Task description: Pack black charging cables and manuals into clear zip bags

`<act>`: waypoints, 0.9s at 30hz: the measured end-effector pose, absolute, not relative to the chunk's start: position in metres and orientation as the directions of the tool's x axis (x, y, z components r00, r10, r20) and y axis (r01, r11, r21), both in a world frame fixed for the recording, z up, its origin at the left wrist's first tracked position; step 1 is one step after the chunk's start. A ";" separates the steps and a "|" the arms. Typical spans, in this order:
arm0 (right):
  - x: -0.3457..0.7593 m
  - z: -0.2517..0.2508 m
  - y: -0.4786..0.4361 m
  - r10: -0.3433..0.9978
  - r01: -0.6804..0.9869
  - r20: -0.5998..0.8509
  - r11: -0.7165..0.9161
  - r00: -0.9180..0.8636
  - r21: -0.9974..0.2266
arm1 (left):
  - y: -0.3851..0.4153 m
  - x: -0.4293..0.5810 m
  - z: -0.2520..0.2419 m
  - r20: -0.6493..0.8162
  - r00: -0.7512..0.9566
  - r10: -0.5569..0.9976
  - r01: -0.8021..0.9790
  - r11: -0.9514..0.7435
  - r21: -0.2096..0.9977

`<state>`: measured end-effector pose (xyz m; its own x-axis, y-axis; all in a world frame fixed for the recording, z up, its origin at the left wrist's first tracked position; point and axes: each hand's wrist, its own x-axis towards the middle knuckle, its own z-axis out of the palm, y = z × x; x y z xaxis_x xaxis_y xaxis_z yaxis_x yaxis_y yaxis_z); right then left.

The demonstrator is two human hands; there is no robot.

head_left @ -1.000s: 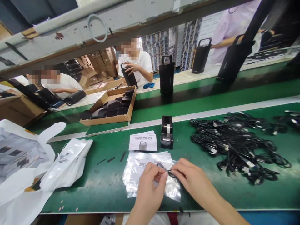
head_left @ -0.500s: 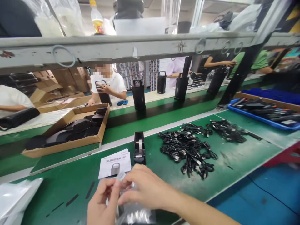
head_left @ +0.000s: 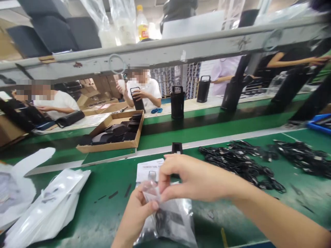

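Observation:
My left hand (head_left: 138, 210) grips the top of a clear plastic bag (head_left: 178, 224) between thumb and fingers. With thumb and fingertips closed, my right hand (head_left: 191, 177) pinches the bag's folded upper end right beside it. Something dark, like a coiled cable (head_left: 160, 220), shows through the plastic below. Behind the bag lies a white printed booklet (head_left: 144, 169) with a picture of a speaker on it. A black tape dispenser (head_left: 177, 148) stands just past my right hand, which partly hides it.
Bundled black cables (head_left: 240, 158) are heaped on the green bench at right. White plastic bags (head_left: 51, 210) lie at left. Beyond, a cardboard tray (head_left: 111, 146) holds dark parts, and black speakers (head_left: 177, 103) stand on the belt. A shelf (head_left: 155, 51) crosses overhead; co-workers sit opposite.
The view has swung left, so the scene sits further right and more white bags show. My hands have risen with the clear bag, and more of it is visible below them.

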<state>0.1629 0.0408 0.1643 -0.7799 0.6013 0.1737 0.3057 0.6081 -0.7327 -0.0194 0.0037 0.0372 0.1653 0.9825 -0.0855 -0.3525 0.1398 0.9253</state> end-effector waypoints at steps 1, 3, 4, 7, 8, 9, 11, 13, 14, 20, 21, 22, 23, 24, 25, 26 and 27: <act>0.171 0.162 0.039 0.629 0.332 0.163 0.592 -0.760 -0.735 | 0.002 -0.018 0.035 -0.095 0.144 0.985 -0.357 0.141 0.923; 0.186 0.150 0.035 0.708 0.373 0.163 0.537 -0.687 -0.757 | 0.000 -0.015 0.032 -0.074 0.069 0.995 -0.304 0.092 0.948; 0.192 0.140 0.034 0.764 0.390 0.162 0.485 -0.624 -0.783 | -0.002 -0.013 0.033 -0.051 0.035 0.998 -0.251 0.058 0.966; 0.200 0.098 0.032 0.920 0.366 0.117 0.262 -0.373 -0.893 | -0.004 -0.008 0.037 0.001 0.003 1.000 -0.075 -0.001 0.997; 0.199 0.083 0.032 0.939 0.324 0.098 0.210 -0.329 -0.922 | -0.004 -0.006 0.039 0.014 0.001 1.000 -0.028 -0.014 1.000; 0.196 0.070 0.032 0.947 0.294 0.048 0.147 -0.319 -0.944 | -0.004 -0.004 0.041 0.027 -0.004 1.000 0.012 -0.027 1.000; 0.189 0.050 0.033 0.939 0.246 -0.040 0.048 -0.342 -0.968 | -0.002 -0.002 0.041 0.059 -0.026 0.998 0.078 -0.057 0.995; 0.182 0.041 0.036 0.929 0.231 -0.068 0.019 -0.364 -0.973 | -0.001 -0.003 0.040 0.087 -0.072 0.994 0.130 -0.077 0.989; 0.180 0.040 0.038 0.932 0.235 -0.045 0.043 -0.359 -0.971 | 0.000 -0.005 0.039 0.094 -0.094 0.991 0.147 -0.079 0.986; 0.188 0.040 0.045 0.894 0.242 0.181 0.298 -0.410 -0.923 | 0.005 -0.020 0.038 -0.080 -0.079 0.994 -0.139 0.069 0.988; 0.190 0.038 0.045 0.881 0.228 0.200 0.320 -0.429 -0.920 | 0.006 -0.020 0.038 -0.091 -0.066 0.994 -0.212 0.075 0.974; 0.192 0.036 0.045 0.870 0.215 0.219 0.340 -0.443 -0.916 | 0.007 -0.019 0.038 -0.088 -0.050 0.995 -0.250 0.072 0.965; 0.193 0.034 0.044 0.857 0.208 0.233 0.359 -0.459 -0.910 | 0.009 -0.017 0.037 -0.082 -0.032 0.996 -0.245 0.072 0.967; 0.193 0.032 0.044 0.846 0.209 0.245 0.377 -0.473 -0.902 | 0.010 -0.015 0.035 -0.085 -0.009 0.996 -0.198 0.082 0.977; 0.194 0.031 0.044 0.845 0.219 0.259 0.395 -0.468 -0.892 | 0.011 -0.012 0.033 -0.099 0.004 0.995 -0.126 0.098 0.987; 0.195 0.030 0.045 0.863 0.243 0.272 0.399 -0.426 -0.884 | 0.011 -0.009 0.031 -0.119 0.005 0.993 -0.049 0.119 0.992; 0.195 0.030 0.047 0.901 0.293 0.271 0.375 -0.339 -0.880 | 0.011 -0.007 0.028 -0.135 -0.007 0.991 0.020 0.135 0.991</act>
